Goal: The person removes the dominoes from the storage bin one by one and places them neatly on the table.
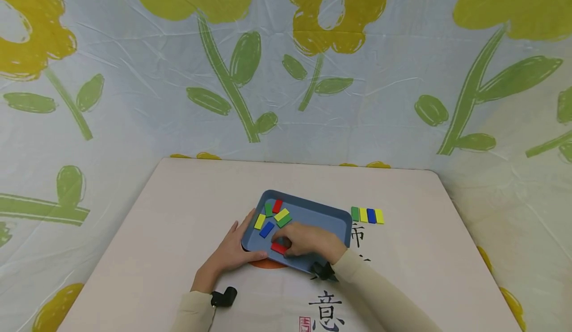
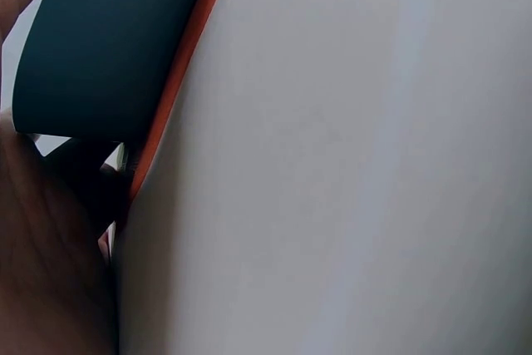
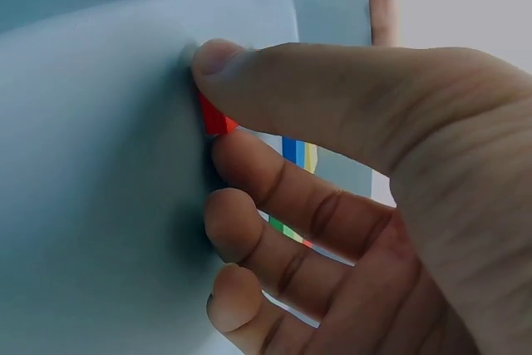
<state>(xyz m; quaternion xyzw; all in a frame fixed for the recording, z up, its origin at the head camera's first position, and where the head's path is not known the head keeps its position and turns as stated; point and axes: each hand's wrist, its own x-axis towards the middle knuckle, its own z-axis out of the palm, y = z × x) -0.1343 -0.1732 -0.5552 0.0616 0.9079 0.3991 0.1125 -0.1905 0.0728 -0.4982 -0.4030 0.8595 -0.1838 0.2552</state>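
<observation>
Right hand: the hand reaches over the tray, thumb and first finger pinching a red block; the other fingers are curled.
Held red block: inside the tray, close to its near edge.
Left hand: the hand rests against the tray's near left corner, thumb along the near edge and fingers along the left side, spread wide.
Tray: a blue-grey tray, lying slightly turned on the table.
Loose blocks: six at the tray's left end: a second red block, two green, two yellow, one blue.
Row of blocks: green, yellow, blue, yellow, side by side on the table, just right of the tray.
Backdrop: a flowered cloth behind the table.
</observation>
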